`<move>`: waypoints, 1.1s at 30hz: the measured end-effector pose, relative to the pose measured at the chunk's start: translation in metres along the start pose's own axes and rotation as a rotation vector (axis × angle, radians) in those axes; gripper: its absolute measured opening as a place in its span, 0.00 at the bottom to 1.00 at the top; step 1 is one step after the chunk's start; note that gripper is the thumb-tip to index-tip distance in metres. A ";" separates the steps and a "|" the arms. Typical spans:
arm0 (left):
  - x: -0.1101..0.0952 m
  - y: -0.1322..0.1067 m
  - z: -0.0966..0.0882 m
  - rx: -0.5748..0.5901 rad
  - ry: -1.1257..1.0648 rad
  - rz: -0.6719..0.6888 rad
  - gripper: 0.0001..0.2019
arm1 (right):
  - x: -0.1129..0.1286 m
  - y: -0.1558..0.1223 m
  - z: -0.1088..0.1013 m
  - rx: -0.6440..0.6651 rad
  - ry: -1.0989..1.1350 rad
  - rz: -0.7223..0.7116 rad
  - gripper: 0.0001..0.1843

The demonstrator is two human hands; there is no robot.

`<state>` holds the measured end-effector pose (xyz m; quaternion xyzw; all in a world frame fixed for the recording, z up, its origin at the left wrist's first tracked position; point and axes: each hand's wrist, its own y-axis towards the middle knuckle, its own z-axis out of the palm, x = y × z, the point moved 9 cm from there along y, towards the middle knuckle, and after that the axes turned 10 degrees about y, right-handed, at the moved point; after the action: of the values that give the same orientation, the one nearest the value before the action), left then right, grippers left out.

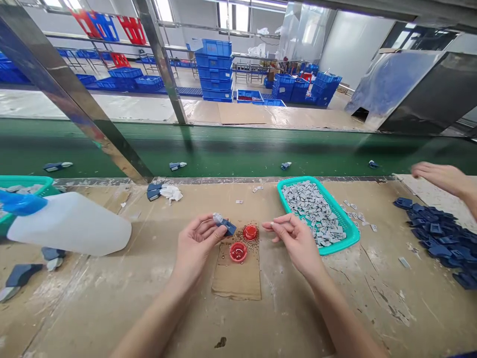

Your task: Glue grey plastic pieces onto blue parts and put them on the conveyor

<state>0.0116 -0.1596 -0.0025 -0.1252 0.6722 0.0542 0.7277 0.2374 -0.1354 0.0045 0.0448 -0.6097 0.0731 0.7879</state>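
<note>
My left hand (197,241) is closed on a dark blue plastic part (228,228) with a pale grey piece at its upper end. My right hand (292,236) is in a pinch, fingertips together; whatever it holds is too small to make out. Between the hands, two small red cups (238,252) stand at the top of a cardboard piece (238,281); the nearer one has liquid in it. Brown specks lie scattered around them. Just beyond my right hand, a turquoise basket (352,239) is full of small grey plastic pieces (313,209).
A white bottle (74,223) lies tilted at left. Dark blue parts (439,236) are heaped at right, below another person's hand (439,176). Behind the table runs a green conveyor belt (231,149) carrying several spaced parts. A metal post (93,119) slants at left.
</note>
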 end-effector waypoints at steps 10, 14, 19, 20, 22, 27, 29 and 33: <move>-0.002 0.001 -0.002 -0.039 0.036 0.032 0.19 | -0.023 0.007 0.005 -0.063 -0.111 0.111 0.15; -0.006 -0.002 0.001 -0.044 0.083 0.063 0.18 | -0.033 0.006 0.011 -0.065 -0.025 0.192 0.19; -0.009 -0.003 0.004 -0.027 0.127 0.113 0.16 | -0.037 0.006 0.013 -0.084 -0.030 0.196 0.19; -0.009 -0.003 0.005 -0.022 0.135 0.120 0.16 | -0.038 0.006 0.014 -0.083 -0.041 0.189 0.19; -0.009 -0.004 0.005 -0.017 0.137 0.126 0.16 | -0.037 0.007 0.014 -0.080 -0.066 0.171 0.19; -0.006 -0.007 0.010 0.011 0.084 0.075 0.16 | -0.036 0.005 0.014 -0.073 0.021 0.207 0.20; -0.006 -0.009 0.013 0.032 0.072 0.058 0.15 | -0.035 0.003 0.017 -0.058 0.120 0.257 0.18; -0.006 -0.014 0.021 0.066 0.082 0.054 0.13 | -0.031 -0.004 0.026 -0.004 0.268 0.332 0.15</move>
<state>0.0346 -0.1677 0.0066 -0.0850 0.7061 0.0467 0.7014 0.2059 -0.1456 -0.0192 -0.0679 -0.4988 0.2063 0.8390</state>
